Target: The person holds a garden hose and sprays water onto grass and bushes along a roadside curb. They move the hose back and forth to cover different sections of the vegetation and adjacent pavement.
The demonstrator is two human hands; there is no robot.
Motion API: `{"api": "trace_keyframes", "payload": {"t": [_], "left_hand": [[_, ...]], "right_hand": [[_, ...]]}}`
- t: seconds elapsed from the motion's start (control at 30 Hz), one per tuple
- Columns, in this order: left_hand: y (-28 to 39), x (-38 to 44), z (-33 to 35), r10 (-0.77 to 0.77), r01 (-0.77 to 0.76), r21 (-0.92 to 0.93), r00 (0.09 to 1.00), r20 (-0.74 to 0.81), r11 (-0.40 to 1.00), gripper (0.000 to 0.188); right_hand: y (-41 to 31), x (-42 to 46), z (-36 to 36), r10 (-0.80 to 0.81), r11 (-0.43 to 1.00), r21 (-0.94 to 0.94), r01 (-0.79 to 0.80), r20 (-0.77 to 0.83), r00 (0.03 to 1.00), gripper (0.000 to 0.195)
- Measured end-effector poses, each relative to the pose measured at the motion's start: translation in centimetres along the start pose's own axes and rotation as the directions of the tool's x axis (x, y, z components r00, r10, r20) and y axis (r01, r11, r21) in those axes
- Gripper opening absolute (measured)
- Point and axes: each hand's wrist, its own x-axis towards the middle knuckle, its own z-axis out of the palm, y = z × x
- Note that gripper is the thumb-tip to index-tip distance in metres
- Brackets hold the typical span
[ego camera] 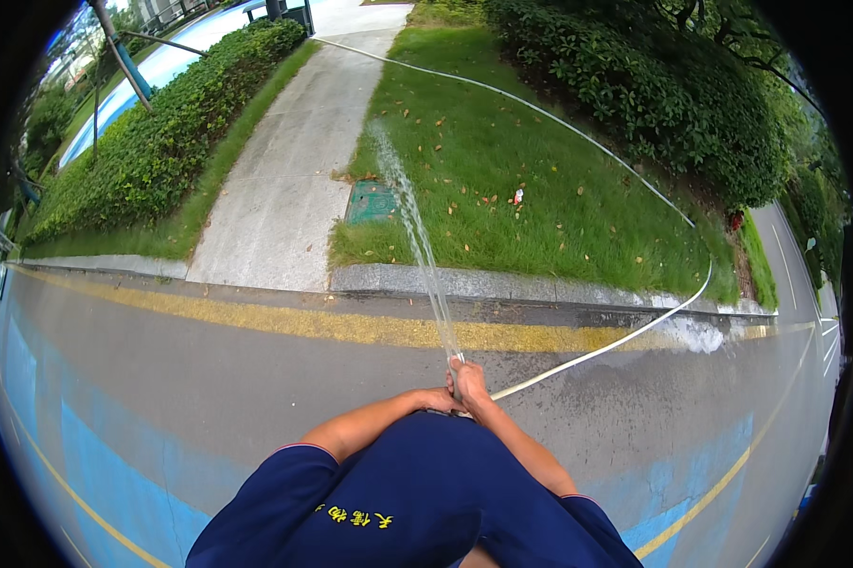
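In the head view, a pale garden hose point(597, 353) runs from my hands to the right, over the kerb, and curves back across the lawn. Near its end, my right hand point(471, 383) is closed around the hose, with the thumb at the opening. Just left of it and lower, close to my waist, my left hand point(439, 400) grips the hose too, its fingers partly hidden. A jet of water point(423, 245) leaves the hose and arcs forward over the kerb towards the grass point(483, 170) beside a green utility cover point(371, 201).
A granite kerb point(455, 280) with a yellow line point(370, 330) before it borders the lawn. Left of the lawn lies a concrete path point(284, 170), then a low hedge point(164, 142). Dense shrubs point(632, 92) stand at the right. Water splashes point(693, 334) on the asphalt beside the hose.
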Motion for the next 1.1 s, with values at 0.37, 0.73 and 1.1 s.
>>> {"api": "trace_keyframes", "payload": {"t": [0.37,0.73,1.1], "left_hand": [[2.3,0.6,0.2,-0.064,0.06,0.065,0.996,0.057,0.996,0.057],[5.5,5.3,3.5,-0.026,0.01,0.116,0.99,0.138,0.993,0.05],[7.7,9.8,7.6,-0.115,0.087,0.176,0.981,0.154,0.981,0.057]], "right_hand": [[0.0,-0.4,-2.2,0.018,0.971,0.238,0.035,-0.215,0.976,0.028],[0.2,-1.4,-9.6,0.082,0.881,0.461,0.108,-0.372,0.924,0.025],[1.3,-2.8,-16.0,0.125,0.773,0.607,0.184,-0.431,0.894,0.025]]}}
